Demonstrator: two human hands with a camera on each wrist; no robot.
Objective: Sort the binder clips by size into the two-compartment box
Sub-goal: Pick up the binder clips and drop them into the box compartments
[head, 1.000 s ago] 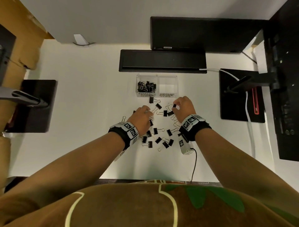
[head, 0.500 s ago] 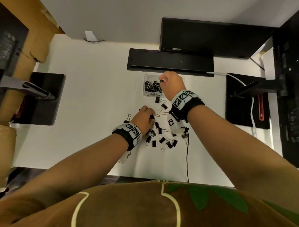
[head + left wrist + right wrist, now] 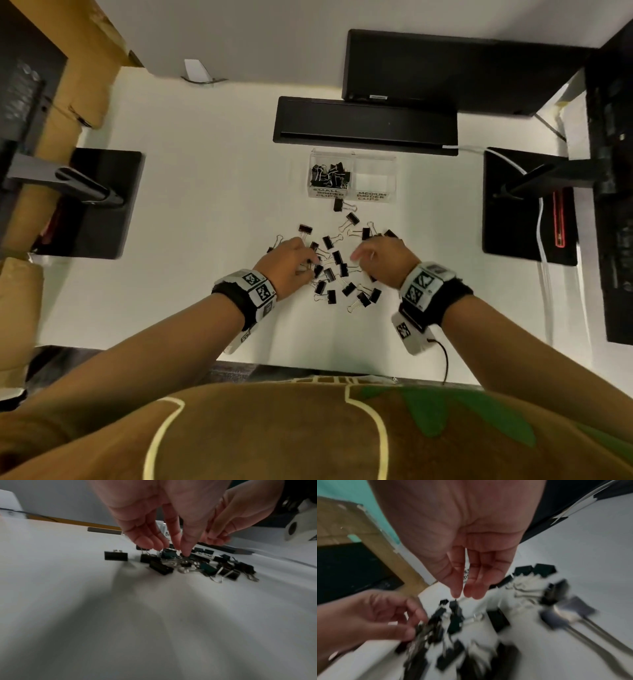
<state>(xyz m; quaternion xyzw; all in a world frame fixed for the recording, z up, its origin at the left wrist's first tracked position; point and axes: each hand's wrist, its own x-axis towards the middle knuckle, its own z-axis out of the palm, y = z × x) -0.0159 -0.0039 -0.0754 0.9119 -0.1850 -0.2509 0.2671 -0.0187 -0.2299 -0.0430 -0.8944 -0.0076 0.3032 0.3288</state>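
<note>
A clear two-compartment box (image 3: 352, 197) stands at the back of the white table (image 3: 191, 219). Its left half, labelled small, holds several small black clips (image 3: 330, 176); the right half (image 3: 375, 174), labelled medium, looks empty. Several black binder clips (image 3: 337, 263) lie scattered in front of it. My left hand (image 3: 291, 262) reaches down into the left of the pile, with thumb and forefinger (image 3: 186, 550) pinching a small clip (image 3: 186, 564). My right hand (image 3: 376, 253) hovers over the right of the pile, fingers (image 3: 476, 582) relaxed and empty.
A long black bar (image 3: 364, 121) lies just behind the box, under a black monitor (image 3: 445, 68). Black stand bases sit at the left (image 3: 92, 205) and right (image 3: 527, 205), and a white cable (image 3: 541, 257) runs by the right one. Cardboard (image 3: 61, 137) stands at the far left.
My right hand carried a clip to the small compartment, then came back empty over the pile. My left hand stayed in the pile's left side.
</note>
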